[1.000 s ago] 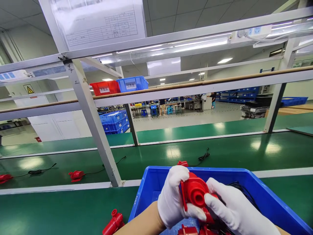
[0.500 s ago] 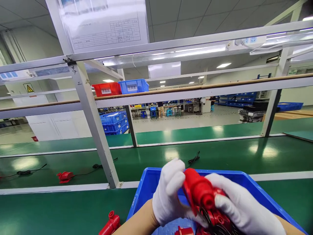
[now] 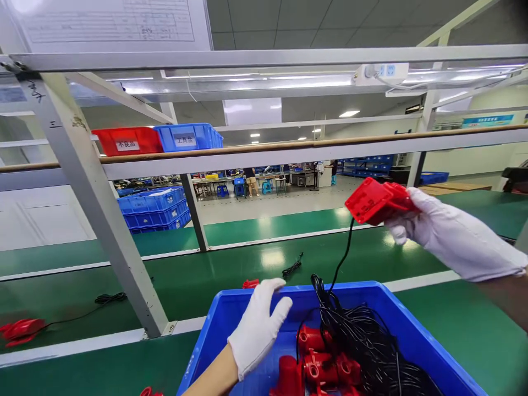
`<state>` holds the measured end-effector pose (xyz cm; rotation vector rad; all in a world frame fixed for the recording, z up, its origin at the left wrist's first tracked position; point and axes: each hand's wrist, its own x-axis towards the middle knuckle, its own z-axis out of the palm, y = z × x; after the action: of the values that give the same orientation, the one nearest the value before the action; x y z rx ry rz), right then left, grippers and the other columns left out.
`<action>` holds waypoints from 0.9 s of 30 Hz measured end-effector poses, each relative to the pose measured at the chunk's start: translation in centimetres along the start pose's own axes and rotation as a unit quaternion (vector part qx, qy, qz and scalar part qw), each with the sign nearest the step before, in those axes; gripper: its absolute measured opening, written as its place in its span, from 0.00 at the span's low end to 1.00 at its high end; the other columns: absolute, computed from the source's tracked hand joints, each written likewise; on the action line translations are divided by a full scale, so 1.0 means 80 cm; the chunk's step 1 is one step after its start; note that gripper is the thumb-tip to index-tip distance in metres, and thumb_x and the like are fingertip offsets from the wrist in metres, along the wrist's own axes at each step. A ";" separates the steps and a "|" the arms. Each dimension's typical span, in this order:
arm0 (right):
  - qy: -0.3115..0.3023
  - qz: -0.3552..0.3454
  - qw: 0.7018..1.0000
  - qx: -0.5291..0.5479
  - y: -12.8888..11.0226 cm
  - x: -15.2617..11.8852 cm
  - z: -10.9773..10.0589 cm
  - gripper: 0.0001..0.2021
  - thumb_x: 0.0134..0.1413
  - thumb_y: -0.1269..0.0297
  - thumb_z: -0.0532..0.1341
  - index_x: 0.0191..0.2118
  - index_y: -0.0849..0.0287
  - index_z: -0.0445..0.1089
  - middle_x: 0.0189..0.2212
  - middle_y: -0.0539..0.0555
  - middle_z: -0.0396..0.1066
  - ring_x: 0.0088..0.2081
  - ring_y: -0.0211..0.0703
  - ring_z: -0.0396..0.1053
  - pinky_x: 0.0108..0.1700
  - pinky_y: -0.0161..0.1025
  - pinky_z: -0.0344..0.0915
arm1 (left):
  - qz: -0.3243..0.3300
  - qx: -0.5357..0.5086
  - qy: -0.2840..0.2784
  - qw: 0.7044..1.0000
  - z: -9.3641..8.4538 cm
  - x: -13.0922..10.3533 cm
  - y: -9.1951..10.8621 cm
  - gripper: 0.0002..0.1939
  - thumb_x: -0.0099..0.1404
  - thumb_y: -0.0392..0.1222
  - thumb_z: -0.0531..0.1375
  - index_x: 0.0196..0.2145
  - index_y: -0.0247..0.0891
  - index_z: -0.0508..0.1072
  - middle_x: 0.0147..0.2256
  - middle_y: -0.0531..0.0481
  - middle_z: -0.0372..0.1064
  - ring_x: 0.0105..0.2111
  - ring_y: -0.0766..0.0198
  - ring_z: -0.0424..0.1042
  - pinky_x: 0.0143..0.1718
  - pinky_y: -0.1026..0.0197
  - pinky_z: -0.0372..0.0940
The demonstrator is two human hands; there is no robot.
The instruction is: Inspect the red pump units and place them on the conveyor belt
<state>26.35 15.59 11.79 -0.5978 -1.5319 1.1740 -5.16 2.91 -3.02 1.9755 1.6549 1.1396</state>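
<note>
My right hand (image 3: pixel 437 236), in a white glove, holds a red plastic housing (image 3: pixel 377 202) up above the far right of the blue bin (image 3: pixel 388 308). From the housing a black cable (image 3: pixel 345 256) hangs down toward the bundled black cables (image 3: pixel 363 330) in the bin. Several red fittings with round openings (image 3: pixel 319 367) lie beside those cables. My left hand (image 3: pixel 259 330), gloved too, hovers over the bin's left side with thumb and fingers apart, holding nothing.
On the green bench beyond lie a coiled black cable (image 3: pixel 292 267), a red part (image 3: pixel 250 284) and another red part with its cable (image 3: pixel 22 331). A slanted white post (image 3: pixel 99 203) stands at left. Red (image 3: pixel 127 142) and blue (image 3: pixel 190 137) boxes sit on the shelf.
My hands have parted. The right one has lifted a red housing up and right, its cable trailing. My left hand has opened away from the red part. The view has turned right.
</note>
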 end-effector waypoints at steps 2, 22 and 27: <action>-0.026 0.005 1.000 -0.009 -0.001 -0.008 0.018 0.19 0.66 0.48 0.52 0.44 0.56 0.71 0.28 0.54 0.70 0.24 0.37 0.64 0.25 0.33 0.68 | -0.016 0.000 -0.065 0.998 0.010 -0.001 -0.006 0.21 0.71 0.52 0.51 0.55 0.38 0.64 0.54 0.43 0.64 0.56 0.54 0.63 0.60 0.48 0.58; 0.110 -0.008 0.994 0.018 0.013 0.033 0.046 0.18 0.70 0.59 0.46 0.53 0.65 0.64 0.33 0.58 0.71 0.30 0.38 0.69 0.34 0.37 0.73 | 0.179 0.211 -0.083 0.957 0.061 -0.019 0.014 0.09 0.65 0.43 0.60 0.29 0.39 0.66 0.30 0.55 0.66 0.31 0.65 0.65 0.32 0.62 0.53; 0.241 -0.077 0.960 -0.123 -0.008 0.088 -0.031 0.22 0.71 0.62 0.38 0.58 0.73 0.55 0.45 0.68 0.67 0.34 0.34 0.69 0.41 0.39 0.69 | 0.203 0.165 -0.186 0.947 0.063 -0.025 0.013 0.09 0.61 0.44 0.64 0.29 0.41 0.67 0.28 0.59 0.69 0.26 0.69 0.68 0.24 0.65 0.51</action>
<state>26.62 22.15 15.32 -0.8436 -1.2785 0.6576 -0.79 1.99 -6.19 2.6364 1.3427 0.5619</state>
